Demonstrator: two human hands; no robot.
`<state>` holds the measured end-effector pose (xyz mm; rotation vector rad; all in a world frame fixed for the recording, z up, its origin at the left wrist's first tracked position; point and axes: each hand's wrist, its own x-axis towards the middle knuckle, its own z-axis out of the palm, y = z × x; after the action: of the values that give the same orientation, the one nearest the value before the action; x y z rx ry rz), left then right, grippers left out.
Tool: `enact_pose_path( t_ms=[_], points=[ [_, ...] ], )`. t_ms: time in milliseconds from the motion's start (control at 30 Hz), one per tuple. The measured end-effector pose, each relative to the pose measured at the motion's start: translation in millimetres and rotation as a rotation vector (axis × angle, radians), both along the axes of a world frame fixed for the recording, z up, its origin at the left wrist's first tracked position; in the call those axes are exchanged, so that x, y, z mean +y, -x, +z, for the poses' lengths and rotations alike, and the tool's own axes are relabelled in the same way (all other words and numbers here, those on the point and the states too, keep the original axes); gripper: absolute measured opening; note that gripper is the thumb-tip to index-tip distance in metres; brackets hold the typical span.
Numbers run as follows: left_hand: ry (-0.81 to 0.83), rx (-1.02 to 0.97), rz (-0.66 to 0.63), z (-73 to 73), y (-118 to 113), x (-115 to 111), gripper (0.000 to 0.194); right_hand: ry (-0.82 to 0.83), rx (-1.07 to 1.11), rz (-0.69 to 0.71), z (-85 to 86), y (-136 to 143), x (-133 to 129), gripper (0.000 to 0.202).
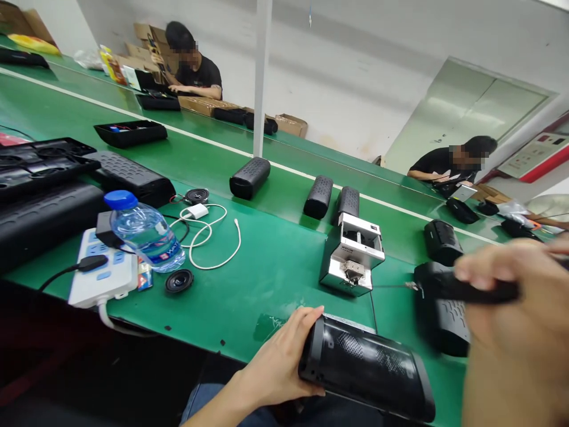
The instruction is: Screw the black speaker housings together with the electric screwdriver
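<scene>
Speaker shell (368,367) lies lengthwise left-right, left hand (278,362) wrapped on its near end; right hand (515,308) fisted round screwdriver (466,290), tip at screw feeder (353,261).

A water bottle (144,234) is lying on a power strip (104,270) near the table's (275,261) left edge; a metal dispenser (352,255) is standing right, behind a speaker (368,367) at the near edge.

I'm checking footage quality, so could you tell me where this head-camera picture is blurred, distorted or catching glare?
Head view: the right hand and its black screwdriver are motion-blurred; the left hand on the black speaker is sharp. The conveyor runs tilted across the frame, and glare shows on the water bottle.
</scene>
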<state>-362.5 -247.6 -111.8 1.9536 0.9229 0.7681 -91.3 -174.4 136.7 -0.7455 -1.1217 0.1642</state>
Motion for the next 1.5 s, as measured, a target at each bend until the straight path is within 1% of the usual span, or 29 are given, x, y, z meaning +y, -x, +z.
enact_pose_path(
  t_ms=[33, 100, 133, 200, 300, 400, 533, 633, 733, 833, 967, 1133, 1200, 1300, 1400, 1500],
  points=[
    [0.003, 0.008, 0.007, 0.3, 0, 0, 0.165, -0.041, 0.004, 0.003, -0.1, 18, 12, 0.03],
    [0.003, 0.02, 0.013, 0.3, 0, 0, 0.166, -0.012, -0.044, 0.022, -8.3, 44, 30, 0.022],
    [0.001, 0.024, 0.014, 0.0, 0, 1, 0.166, 0.019, -0.061, 0.032, -13.9, 51, 36, 0.021],
    [-0.006, 0.023, 0.007, -1.2, -1, 1, 0.167, 0.07, -0.07, 0.052, -24.0, 57, 43, 0.024],
    [-0.02, 0.009, 0.005, -3.4, -1, 1, 0.166, 0.103, -0.051, 0.07, -31.3, 54, 48, 0.026],
    [-0.03, -0.001, 0.007, -4.6, -1, 2, 0.167, 0.134, -0.043, 0.079, -33.2, 52, 50, 0.027],
    [-0.032, -0.001, 0.018, -3.6, -1, 2, 0.168, 0.177, -0.043, 0.086, -34.1, 51, 44, 0.028],
    [-0.026, 0.0, 0.019, -2.3, 0, 2, 0.166, 0.134, -0.03, 0.063, -31.1, 48, 38, 0.025],
    [-0.024, 0.003, 0.028, -2.0, 0, 2, 0.165, 0.067, -0.015, 0.04, -27.8, 47, 41, 0.024],
    [-0.035, 0.002, 0.036, -1.8, 1, 2, 0.163, 0.088, -0.018, 0.057, -28.6, 48, 50, 0.025],
    [-0.059, -0.006, 0.026, 0.3, 1, 2, 0.164, 0.134, -0.026, 0.059, -33.8, 50, 57, 0.025],
    [-0.043, -0.008, 0.033, 2.5, 1, 2, 0.162, 0.182, -0.038, 0.084, -37.1, 48, 49, 0.025],
    [-0.04, -0.005, 0.038, 2.6, 1, 1, 0.161, 0.175, -0.028, 0.086, -35.2, 46, 44, 0.026],
    [-0.028, -0.006, 0.037, 2.7, 1, 1, 0.157, 0.12, -0.007, 0.066, -30.3, 46, 39, 0.027],
    [-0.014, 0.001, 0.046, 2.7, 1, 1, 0.155, 0.084, -0.008, 0.042, -28.6, 48, 44, 0.027],
    [-0.016, 0.006, 0.053, 2.4, 1, 1, 0.154, 0.106, -0.021, 0.031, -31.9, 51, 53, 0.027]
  ],
)
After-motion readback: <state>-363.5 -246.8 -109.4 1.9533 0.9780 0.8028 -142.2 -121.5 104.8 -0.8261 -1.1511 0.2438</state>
